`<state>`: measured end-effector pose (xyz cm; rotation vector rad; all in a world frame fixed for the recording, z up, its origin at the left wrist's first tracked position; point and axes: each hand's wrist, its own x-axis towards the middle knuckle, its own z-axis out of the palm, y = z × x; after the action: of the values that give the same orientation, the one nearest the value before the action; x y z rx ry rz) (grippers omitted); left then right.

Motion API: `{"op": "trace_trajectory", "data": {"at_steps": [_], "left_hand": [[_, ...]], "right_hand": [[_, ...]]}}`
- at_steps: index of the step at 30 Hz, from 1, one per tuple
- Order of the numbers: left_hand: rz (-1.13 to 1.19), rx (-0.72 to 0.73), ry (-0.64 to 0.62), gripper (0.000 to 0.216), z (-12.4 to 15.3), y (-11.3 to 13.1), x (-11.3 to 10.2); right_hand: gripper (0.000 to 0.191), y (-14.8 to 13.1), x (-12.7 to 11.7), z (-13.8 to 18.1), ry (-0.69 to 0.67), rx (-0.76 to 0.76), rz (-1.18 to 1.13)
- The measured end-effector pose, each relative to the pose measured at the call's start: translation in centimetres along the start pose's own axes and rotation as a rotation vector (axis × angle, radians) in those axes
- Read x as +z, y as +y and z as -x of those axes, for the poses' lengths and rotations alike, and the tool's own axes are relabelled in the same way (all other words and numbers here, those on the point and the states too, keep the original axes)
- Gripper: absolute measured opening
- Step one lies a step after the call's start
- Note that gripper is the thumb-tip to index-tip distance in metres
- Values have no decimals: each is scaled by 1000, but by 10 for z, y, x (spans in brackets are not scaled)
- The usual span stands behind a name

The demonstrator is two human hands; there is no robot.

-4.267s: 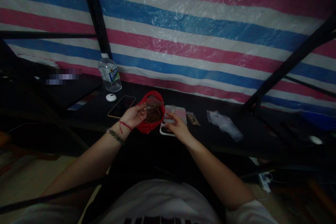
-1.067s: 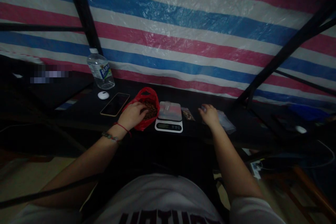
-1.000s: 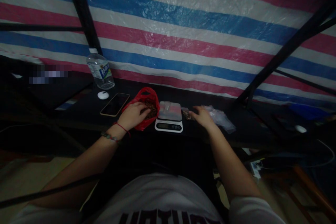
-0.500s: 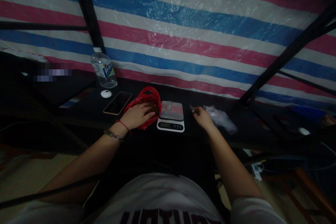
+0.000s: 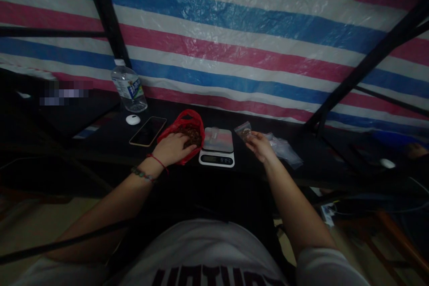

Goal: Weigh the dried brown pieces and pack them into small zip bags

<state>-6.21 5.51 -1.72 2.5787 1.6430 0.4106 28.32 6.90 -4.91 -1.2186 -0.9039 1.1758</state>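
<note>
A red plastic bag (image 5: 189, 115) lies open on the black table, filled with small brown pieces (image 5: 192, 135) whose kind I cannot make out. My left hand (image 5: 174, 146) rests on the near left side of this bag, fingers stretched over the contents and thumb apart. To the bag's right stands a white digital kitchen scale (image 5: 217, 140) with a clear object on its plate. My right hand (image 5: 258, 144) pinches a small clear zip bag (image 5: 243, 130) holding some brown bits, just right of the scale. Beside that hand lie several clear zip bags (image 5: 284, 149).
A phone (image 5: 148, 131), a white computer mouse (image 5: 133, 119) and a large clear bottle (image 5: 130, 87) stand left of the red bag. Black metal posts rise at both sides before a striped plastic sheet (image 5: 228, 53). At the far right, another person's hand (image 5: 416, 151) is near a second mouse (image 5: 387, 163).
My right hand has lifted and turned the small zip bag, so its brown contents now show. My left hand stays on the red bag. The view has shifted slightly.
</note>
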Motion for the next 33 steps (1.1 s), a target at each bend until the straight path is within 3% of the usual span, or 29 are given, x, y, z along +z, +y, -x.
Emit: {"op": "trace_trajectory", "data": {"at_steps": [6,12,15,18,21,25,31,33], "left_hand": [[20,-32,7,55,-1,-1,5],[262,132,213,44,4,20,-18],[525,182,158,43,11,37,-19],[631,183,110,39,15,47,-14],[642,194,110,32,16,49,-12],[689,170,115,38,14,45,-13],[872,-14,245,35,12,42,-12],[969,-67,233,36,10,42,-12]], "right_hand": [[25,-10,9,8,-22,38,-97],[37,-24,40,40,-317,12,-30],[40,-24,64,61,-424,-5,33],[34,-20,82,75,-476,-26,101],[26,-20,90,82,-453,-51,115],[24,-24,90,84,-403,-1,-3],[30,-28,88,80,-174,-39,-198],[30,-29,88,80,-167,-70,-224]]}}
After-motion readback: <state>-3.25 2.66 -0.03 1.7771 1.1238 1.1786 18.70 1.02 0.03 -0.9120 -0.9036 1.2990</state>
